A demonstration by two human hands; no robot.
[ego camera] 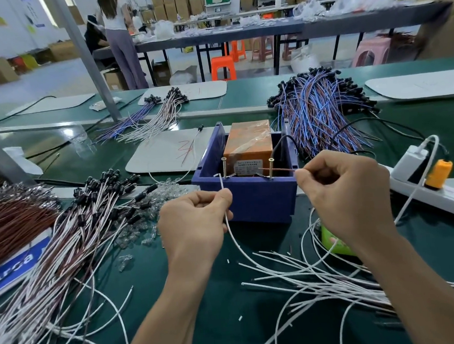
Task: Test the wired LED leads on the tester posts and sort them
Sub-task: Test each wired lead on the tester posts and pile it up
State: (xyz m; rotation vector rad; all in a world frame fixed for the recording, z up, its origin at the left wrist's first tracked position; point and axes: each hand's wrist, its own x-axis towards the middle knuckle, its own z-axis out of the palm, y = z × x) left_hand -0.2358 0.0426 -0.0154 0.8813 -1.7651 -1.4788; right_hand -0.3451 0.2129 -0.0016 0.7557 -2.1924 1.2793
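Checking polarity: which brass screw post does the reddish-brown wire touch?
The right brass screw post, by the right hand pinching the reddish-brown wire; the left post meets the white wire.

A blue tester box (249,199) sits at the centre of the frame, with an orange block (248,143) inside it. Two brass screws stand upright at its near rim: the left post (224,168) and the right post (270,167). A white wire (223,188), pinched by the left hand (197,222), rises to the left post's base. A brown wire (282,169), pinched by the right hand (348,190), runs level and touches the right post. A heap of black-capped leads (89,221) lies at left, a blue-and-brown bundle (321,111) at upper right, and loose white wires (321,275) at lower right.
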